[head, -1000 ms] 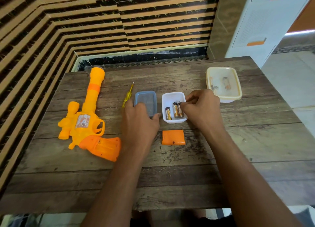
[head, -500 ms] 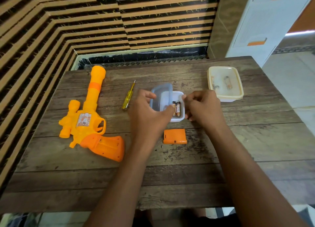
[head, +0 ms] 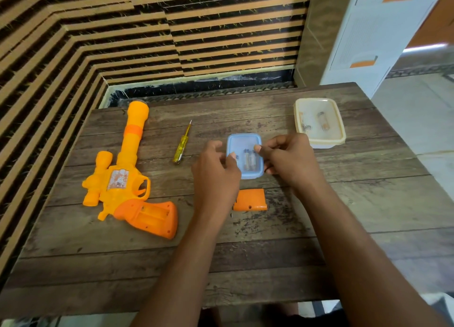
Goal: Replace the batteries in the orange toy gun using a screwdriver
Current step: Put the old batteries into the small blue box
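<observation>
Orange toy gun, glossy moulded plastic, lies left on the grainy plank bench; left hand and right hand pinch a translucent blue rounded lid over cylindrical batteries.

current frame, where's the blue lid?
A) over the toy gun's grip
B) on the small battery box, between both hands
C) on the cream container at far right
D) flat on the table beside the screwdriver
B: the blue lid lies over the batteries, which show through it, with the left hand and the right hand holding its side edges.
</observation>
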Action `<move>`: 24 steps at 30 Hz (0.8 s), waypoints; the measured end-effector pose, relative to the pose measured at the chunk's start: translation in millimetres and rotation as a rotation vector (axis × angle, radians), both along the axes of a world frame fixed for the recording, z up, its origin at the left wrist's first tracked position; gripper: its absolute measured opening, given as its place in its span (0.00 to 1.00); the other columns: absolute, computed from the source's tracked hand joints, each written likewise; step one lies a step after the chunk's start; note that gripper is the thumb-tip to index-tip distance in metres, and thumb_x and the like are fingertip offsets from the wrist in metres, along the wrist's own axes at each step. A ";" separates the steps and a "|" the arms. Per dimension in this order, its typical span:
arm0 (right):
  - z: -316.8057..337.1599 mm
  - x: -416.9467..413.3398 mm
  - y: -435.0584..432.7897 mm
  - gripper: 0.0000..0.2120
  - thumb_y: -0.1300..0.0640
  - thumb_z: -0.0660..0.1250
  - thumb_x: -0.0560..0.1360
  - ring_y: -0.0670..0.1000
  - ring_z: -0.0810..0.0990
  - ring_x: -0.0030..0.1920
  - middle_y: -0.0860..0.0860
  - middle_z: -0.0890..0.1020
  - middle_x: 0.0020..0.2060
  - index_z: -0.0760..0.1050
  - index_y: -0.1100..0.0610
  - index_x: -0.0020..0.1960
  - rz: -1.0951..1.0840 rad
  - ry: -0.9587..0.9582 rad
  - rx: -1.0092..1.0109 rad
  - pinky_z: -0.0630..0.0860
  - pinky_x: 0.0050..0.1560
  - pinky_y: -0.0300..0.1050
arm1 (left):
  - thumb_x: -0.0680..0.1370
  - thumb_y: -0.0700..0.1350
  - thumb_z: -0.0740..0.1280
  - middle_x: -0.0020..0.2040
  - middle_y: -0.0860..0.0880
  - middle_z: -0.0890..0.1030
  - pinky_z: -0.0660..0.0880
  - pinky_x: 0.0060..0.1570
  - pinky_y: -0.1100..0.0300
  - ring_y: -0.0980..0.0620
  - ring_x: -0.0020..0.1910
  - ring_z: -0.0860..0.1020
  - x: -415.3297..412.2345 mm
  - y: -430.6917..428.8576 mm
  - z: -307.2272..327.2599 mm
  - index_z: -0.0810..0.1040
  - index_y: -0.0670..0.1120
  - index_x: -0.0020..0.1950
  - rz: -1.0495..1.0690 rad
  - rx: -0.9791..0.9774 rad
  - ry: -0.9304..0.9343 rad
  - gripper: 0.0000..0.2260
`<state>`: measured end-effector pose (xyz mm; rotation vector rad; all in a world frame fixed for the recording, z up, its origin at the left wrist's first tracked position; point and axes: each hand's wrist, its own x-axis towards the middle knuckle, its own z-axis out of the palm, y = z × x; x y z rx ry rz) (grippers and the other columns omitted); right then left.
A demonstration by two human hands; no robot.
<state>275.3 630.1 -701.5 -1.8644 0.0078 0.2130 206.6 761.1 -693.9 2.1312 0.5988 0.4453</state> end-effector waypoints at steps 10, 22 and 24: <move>4.9 -11.9 13.2 0.07 0.59 0.76 0.77 0.48 0.81 0.27 0.50 0.81 0.28 0.83 0.60 0.41 0.129 -0.155 0.068 0.78 0.32 0.44 | 0.87 0.53 0.57 0.31 0.49 0.74 0.66 0.34 0.55 0.49 0.31 0.73 2.9 14.0 6.5 0.71 0.46 0.33 0.035 -0.243 0.070 0.24; 18.4 -39.8 36.5 0.26 0.51 0.51 0.89 0.43 0.69 0.26 0.46 0.69 0.25 0.62 0.49 0.32 0.051 -0.415 0.040 0.61 0.28 0.34 | 0.87 0.56 0.49 0.36 0.55 0.74 0.72 0.42 0.55 0.54 0.41 0.78 -8.7 -2.9 17.5 0.69 0.54 0.42 -0.026 0.016 -0.206 0.18; 17.1 -38.1 39.1 0.26 0.49 0.51 0.89 0.44 0.68 0.26 0.46 0.69 0.25 0.62 0.50 0.31 0.027 -0.431 0.021 0.61 0.28 0.35 | 0.88 0.55 0.49 0.36 0.55 0.75 0.69 0.40 0.61 0.56 0.40 0.77 -8.2 -3.5 18.6 0.68 0.55 0.40 -0.030 0.017 -0.193 0.19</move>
